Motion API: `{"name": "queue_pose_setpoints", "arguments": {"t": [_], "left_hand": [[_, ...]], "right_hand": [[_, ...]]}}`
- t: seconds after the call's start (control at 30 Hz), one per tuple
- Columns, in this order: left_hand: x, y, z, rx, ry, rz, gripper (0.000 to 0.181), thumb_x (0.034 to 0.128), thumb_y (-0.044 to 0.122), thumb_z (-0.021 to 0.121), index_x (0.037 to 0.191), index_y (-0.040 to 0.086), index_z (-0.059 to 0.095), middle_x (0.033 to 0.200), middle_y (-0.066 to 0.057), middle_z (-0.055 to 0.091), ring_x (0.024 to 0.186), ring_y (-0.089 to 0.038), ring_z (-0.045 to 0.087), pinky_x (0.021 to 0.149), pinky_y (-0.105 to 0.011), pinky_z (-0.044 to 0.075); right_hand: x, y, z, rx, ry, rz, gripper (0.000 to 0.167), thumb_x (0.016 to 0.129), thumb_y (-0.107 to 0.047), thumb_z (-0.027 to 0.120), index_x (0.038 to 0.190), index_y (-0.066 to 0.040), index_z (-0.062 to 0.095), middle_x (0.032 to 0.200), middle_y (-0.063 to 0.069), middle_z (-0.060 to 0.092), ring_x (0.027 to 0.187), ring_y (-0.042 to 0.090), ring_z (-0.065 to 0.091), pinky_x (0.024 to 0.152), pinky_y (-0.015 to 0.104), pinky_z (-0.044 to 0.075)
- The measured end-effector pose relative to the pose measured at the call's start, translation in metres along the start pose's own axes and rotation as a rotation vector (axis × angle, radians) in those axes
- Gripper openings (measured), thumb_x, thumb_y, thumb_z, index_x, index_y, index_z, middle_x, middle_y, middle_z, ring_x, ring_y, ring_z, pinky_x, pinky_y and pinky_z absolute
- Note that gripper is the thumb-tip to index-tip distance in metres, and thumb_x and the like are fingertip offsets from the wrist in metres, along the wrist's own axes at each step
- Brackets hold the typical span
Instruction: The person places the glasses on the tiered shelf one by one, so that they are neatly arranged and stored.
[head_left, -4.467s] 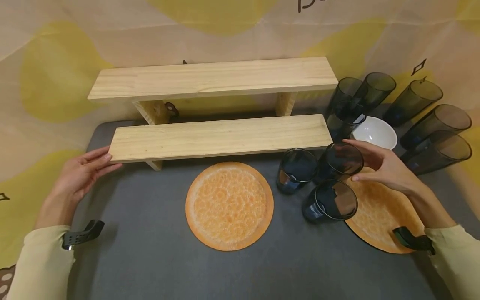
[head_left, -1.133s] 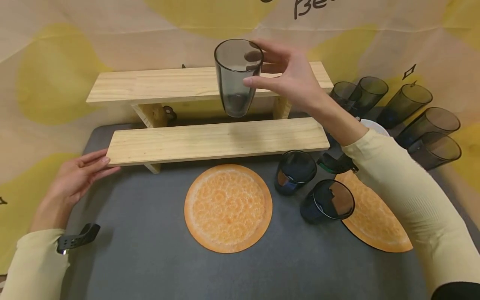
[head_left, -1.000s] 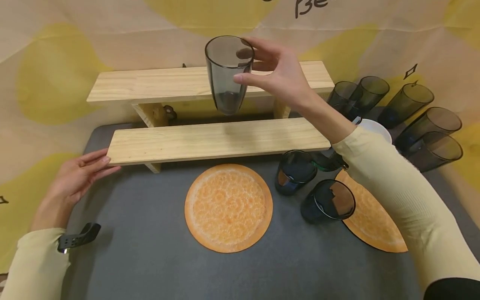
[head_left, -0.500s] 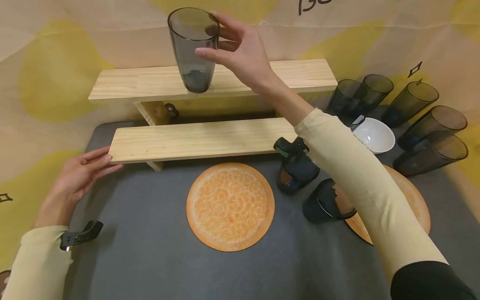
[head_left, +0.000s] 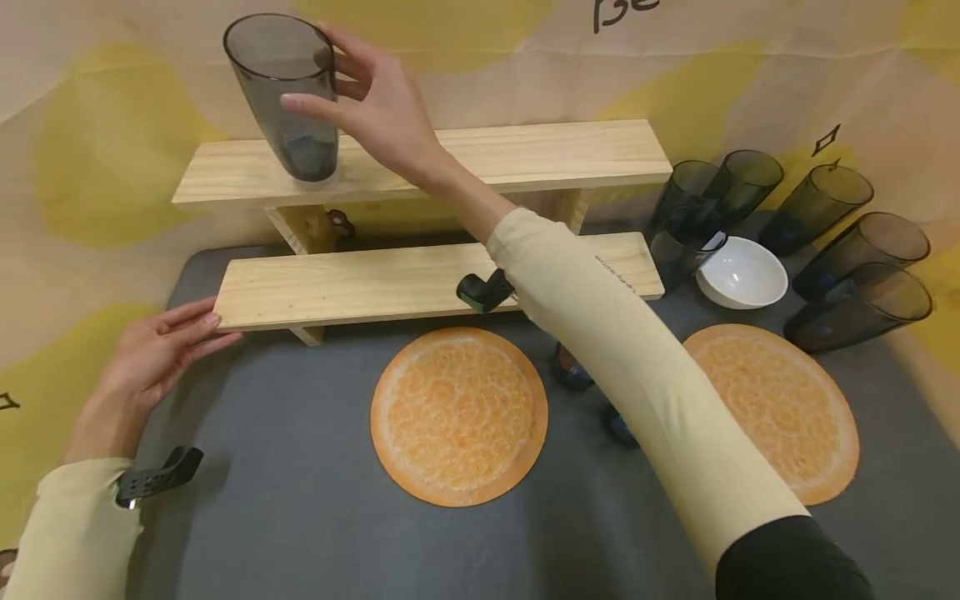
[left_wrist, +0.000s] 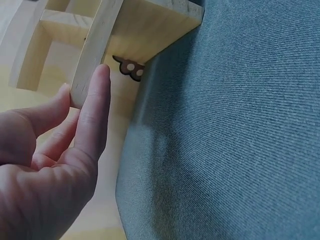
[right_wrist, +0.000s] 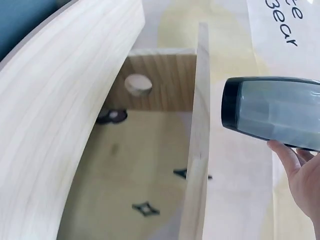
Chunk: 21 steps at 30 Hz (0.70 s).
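My right hand (head_left: 393, 121) grips a smoky grey drinking glass (head_left: 273, 92) near its rim, thumb on the near side. The glass is upright over the left part of the upper board (head_left: 510, 154) of a two-tier wooden shelf. A gap shows between its base and that board in the right wrist view, where the glass (right_wrist: 270, 107) appears sideways. At the lower board's left end, my left hand (head_left: 168, 346) pinches the corner between thumb and fingers. In the left wrist view the left hand (left_wrist: 60, 165) has its thumb on one face of the board (left_wrist: 92, 55).
Several dark glasses (head_left: 832, 200) stand around a white bowl (head_left: 742, 275) at the right. Two glasses are mostly hidden under my right sleeve (head_left: 615, 358). One round orange mat (head_left: 459, 417) lies before the shelf, another mat (head_left: 780, 408) at right. A patterned cloth hangs behind.
My right hand took the glass from the cluster at the right, lifted it and carried it left above the upper board. The left hand stays on the lower board's end.
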<state>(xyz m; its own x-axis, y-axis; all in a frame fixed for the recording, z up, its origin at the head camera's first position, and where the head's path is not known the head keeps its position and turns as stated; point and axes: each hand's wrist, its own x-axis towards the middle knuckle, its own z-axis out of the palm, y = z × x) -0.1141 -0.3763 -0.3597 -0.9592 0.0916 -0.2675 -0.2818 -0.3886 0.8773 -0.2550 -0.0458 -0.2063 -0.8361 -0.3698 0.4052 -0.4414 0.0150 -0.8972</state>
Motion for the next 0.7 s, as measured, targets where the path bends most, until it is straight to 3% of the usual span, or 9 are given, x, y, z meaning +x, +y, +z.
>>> {"name": "queue_pose_setpoints", "arguments": {"t": [0.2,0.33,0.5,0.7], "left_hand": [[-0.003,0.001,-0.004,-0.028,-0.021,0.003,0.032,0.0947,-0.013,0.051,0.109,0.005,0.073,0.105,-0.009,0.072,0.094,-0.024,0.072,0.082,-0.040,0.059],[-0.003,0.000,-0.004,-0.032,-0.032,0.008,0.033,0.0952,-0.013,0.050,0.110,0.005,0.072,0.107,-0.009,0.071,0.095,-0.024,0.071,0.082,-0.040,0.059],[-0.004,-0.001,-0.004,-0.027,-0.013,0.005,0.032,0.0947,-0.013,0.051,0.109,0.006,0.073,0.106,-0.008,0.072,0.094,-0.023,0.071,0.082,-0.040,0.059],[-0.004,0.001,-0.003,-0.039,-0.004,-0.005,0.032,0.0948,-0.013,0.051,0.108,0.006,0.073,0.105,-0.008,0.072,0.094,-0.023,0.071,0.082,-0.040,0.059]], "right_hand": [[0.014,0.002,0.030,-0.069,-0.014,0.015,0.083,0.082,-0.015,0.081,0.151,-0.009,0.035,0.148,0.001,0.047,0.125,0.003,0.052,0.093,0.004,0.042],[0.018,0.005,0.042,-0.170,-0.010,0.040,0.086,0.084,-0.024,0.080,0.154,-0.012,0.031,0.149,-0.002,0.046,0.125,0.001,0.050,0.093,0.003,0.040],[0.025,0.001,0.047,-0.309,-0.055,0.102,0.085,0.089,-0.036,0.074,0.156,-0.018,0.024,0.150,-0.007,0.042,0.128,-0.003,0.043,0.096,0.001,0.035],[0.032,-0.008,0.044,-0.387,-0.134,0.157,0.083,0.092,-0.040,0.068,0.157,-0.019,0.020,0.154,-0.011,0.036,0.132,-0.003,0.038,0.099,0.002,0.032]]}}
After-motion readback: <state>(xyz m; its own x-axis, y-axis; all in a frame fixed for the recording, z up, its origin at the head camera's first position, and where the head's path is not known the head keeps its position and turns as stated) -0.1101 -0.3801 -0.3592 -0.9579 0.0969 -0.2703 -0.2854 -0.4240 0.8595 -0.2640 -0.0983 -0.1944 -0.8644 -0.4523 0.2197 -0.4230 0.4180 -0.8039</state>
